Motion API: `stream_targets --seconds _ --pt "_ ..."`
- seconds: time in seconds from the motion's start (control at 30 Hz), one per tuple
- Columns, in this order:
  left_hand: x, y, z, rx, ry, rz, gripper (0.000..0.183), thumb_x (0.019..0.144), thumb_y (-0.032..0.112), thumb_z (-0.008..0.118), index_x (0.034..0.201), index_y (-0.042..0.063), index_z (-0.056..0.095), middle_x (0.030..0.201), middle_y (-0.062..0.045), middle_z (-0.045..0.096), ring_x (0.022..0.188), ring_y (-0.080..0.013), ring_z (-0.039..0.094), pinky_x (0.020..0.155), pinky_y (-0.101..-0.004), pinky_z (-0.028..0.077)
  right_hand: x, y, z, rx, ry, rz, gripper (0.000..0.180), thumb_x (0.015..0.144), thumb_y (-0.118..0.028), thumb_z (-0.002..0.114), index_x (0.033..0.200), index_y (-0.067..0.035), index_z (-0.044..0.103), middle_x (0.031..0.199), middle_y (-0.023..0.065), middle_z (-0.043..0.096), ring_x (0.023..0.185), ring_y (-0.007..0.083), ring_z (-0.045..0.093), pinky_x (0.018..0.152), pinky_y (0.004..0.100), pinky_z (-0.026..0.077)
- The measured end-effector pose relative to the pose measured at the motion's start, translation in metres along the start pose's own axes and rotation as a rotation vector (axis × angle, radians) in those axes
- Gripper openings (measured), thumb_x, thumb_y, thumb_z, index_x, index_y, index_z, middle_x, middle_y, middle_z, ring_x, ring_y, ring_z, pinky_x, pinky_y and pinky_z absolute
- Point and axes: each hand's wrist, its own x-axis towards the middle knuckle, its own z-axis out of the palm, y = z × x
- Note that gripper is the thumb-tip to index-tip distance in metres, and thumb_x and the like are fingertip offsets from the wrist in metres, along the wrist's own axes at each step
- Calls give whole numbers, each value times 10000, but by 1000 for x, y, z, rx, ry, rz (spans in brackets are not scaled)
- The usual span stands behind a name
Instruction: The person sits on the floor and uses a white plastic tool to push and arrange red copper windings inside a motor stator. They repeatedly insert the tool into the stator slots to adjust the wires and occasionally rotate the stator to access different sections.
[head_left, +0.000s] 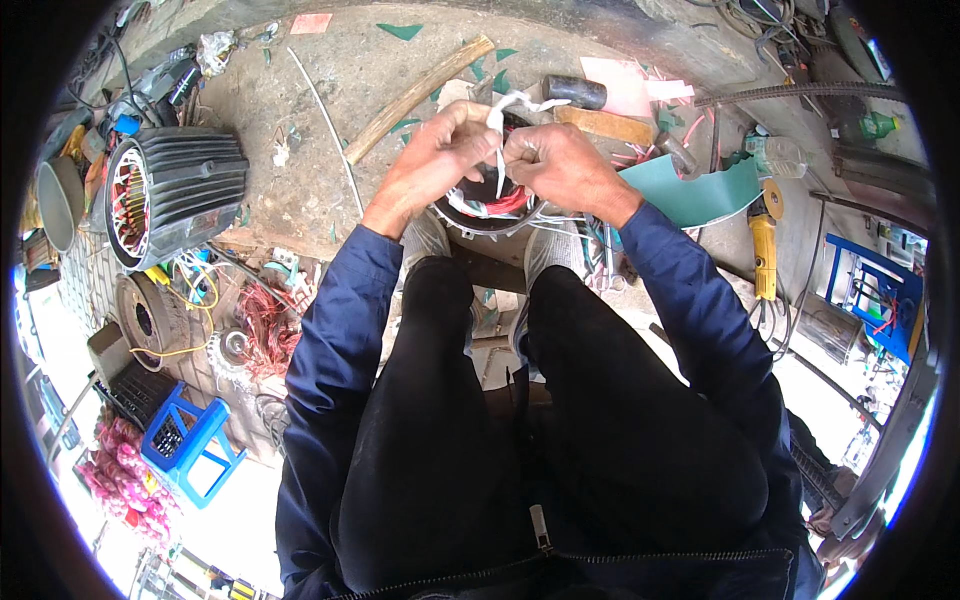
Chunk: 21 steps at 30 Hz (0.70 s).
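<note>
My left hand (450, 154) pinches a white cloth-like tape (501, 120) between thumb and fingers, above an open motor stator (480, 227) that stands between my shoes. A loose end of the tape trails to the upper right, and another part hangs down into the stator. Close beside it on the right, my right hand (559, 165) has its fingers curled at the tape; whether they grip it is hidden. Red windings (507, 202) and white sleeved leads (559, 221) show at the stator's near rim. Both hands hide much of its inside.
A wooden stick (420, 97), a black mallet head (574, 92) and a wood block (604, 126) lie beyond. Green insulation sheet (694, 191) and a yellow angle grinder (764, 247) are at right. A finned motor housing (180, 195), copper wire scrap (266, 330) and a blue stool (187, 442) are at left.
</note>
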Motion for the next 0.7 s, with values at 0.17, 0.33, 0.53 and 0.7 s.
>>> stream_targets --seconds 0.17,0.33,0.53,0.7 --pt "-2 -8 -6 -44 -117 56 365 987 -12 665 1347 32 622 1155 -42 708 1059 -139 665 885 -305 555 0 2 2 12 8 -5 101 865 -118 705 929 -60 757 876 184 745 830 365 733 772 442 566" --pt "0 -18 1 -17 -183 90 373 957 -45 678 1321 24 630 1116 -28 694 1023 -125 651 903 -293 533 1 2 2 -10 20 -9 102 865 -115 705 929 -57 759 894 185 748 851 363 738 782 441 568" --pt "1 -24 3 176 -123 25 267 932 -35 712 1191 17 668 1047 -25 696 964 -126 654 887 -290 539 0 5 3 17 12 -7 82 874 -96 707 911 -29 736 838 148 711 793 290 685 738 407 550" --pt "-8 -15 -4 149 -94 15 244 875 13 732 1114 4 690 932 -38 717 851 -125 674 793 -305 551 1 9 7 24 71 -84 69 901 -68 707 890 -4 685 717 51 630 665 118 566 650 330 505"
